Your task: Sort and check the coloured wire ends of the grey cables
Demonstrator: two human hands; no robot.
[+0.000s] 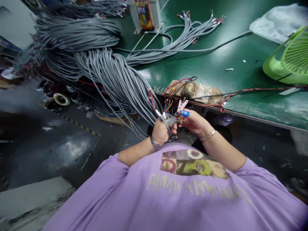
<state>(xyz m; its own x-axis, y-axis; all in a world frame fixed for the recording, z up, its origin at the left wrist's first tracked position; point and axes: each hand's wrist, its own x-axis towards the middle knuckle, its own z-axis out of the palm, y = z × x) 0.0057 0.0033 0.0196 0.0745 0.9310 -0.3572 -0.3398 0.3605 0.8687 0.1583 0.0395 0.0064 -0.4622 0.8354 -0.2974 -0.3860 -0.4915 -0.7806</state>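
Observation:
My left hand (160, 131) is closed around the end of a grey cable, close to my body, with a grey wrap on its thumb. Thin coloured wires (168, 105) fan out above that fist. My right hand (196, 122), a blue wrap (184, 113) on one digit, pinches at the thin wires just beside it; the fingertips are partly hidden. Right above the fingers, a pink clip (182, 106) stands at the table's edge. Another stripped cable end (151, 99) with red and blue wires leans near my left hand.
A large bundle of grey cables (115, 70) hangs over the edge of the green table (240, 61). More cables (187, 35) lie farther back. At the right are a green fan (288, 59) and a plastic bag (279, 24). A taped block (199, 91) sits at the front edge.

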